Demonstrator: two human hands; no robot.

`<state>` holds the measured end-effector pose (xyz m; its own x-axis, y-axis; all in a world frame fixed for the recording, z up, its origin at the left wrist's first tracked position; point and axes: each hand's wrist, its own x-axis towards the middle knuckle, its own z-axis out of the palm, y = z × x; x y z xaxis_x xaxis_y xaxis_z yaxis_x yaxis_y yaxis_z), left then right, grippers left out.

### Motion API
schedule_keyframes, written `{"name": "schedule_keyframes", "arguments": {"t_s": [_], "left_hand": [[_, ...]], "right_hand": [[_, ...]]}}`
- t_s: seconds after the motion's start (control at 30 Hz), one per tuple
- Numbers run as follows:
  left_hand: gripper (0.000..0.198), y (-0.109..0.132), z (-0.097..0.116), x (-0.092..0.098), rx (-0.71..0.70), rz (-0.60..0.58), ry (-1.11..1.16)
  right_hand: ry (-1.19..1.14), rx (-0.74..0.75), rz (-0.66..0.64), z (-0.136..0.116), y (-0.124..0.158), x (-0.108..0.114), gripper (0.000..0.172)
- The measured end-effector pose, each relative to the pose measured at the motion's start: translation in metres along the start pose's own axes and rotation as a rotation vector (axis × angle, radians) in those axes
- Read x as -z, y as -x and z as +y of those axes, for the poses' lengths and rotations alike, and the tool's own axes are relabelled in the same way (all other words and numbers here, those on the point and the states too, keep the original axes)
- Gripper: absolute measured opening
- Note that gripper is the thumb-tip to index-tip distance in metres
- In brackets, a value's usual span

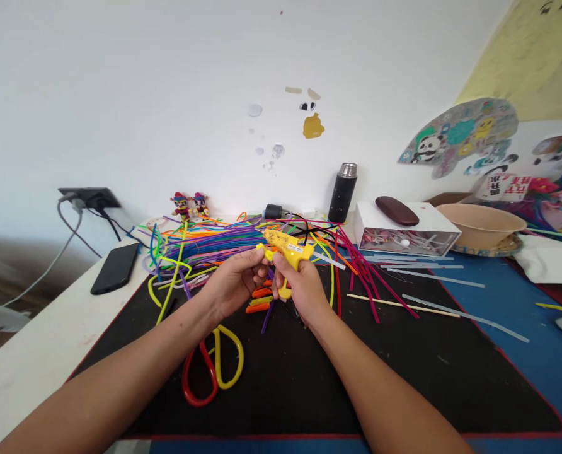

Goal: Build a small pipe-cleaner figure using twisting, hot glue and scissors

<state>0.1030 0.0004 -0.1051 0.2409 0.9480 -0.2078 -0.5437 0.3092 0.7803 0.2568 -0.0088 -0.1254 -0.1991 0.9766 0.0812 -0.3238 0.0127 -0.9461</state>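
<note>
My right hand [300,280] is closed round the handle of a yellow hot glue gun [288,246], whose nozzle points to the upper left. A translucent glue stick [329,260] sticks out of its back. Close beside it, my left hand [240,271] pinches a small bent piece of yellow pipe cleaner [264,252] near the nozzle. Under the hands, short orange and yellow pipe cleaner pieces [259,305] lie on the black mat. Nearer to me lie scissors with red and yellow handles [229,359]; their blades are hidden behind my left forearm.
Many colored pipe cleaners [215,243] spread across the back of the black mat [404,378]. A black flask [342,195], a white box [406,230] and a bowl [479,221] stand behind. Loose glue sticks [470,315] lie at right; a phone [115,268] lies at left.
</note>
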Motion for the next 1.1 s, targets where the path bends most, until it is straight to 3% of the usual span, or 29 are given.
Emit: {"name": "schedule_keyframes", "arguments": {"t_s": [0.83,0.97,1.1], "left_hand": [[0.038,0.0,-0.004,0.0,-0.023,-0.106,-0.091],[0.038,-0.001,0.0,0.003,-0.069,-0.072,-0.177],[0.038,-0.004,0.012,0.01,-0.222,-0.067,-0.383]], "right_hand": [[-0.088,-0.032,-0.003,0.0,0.0,-0.001,0.052],[-0.041,-0.038,-0.021,0.0,0.001,0.001,0.061],[0.039,0.004,0.002,-0.002,0.0,0.004,0.066]]}}
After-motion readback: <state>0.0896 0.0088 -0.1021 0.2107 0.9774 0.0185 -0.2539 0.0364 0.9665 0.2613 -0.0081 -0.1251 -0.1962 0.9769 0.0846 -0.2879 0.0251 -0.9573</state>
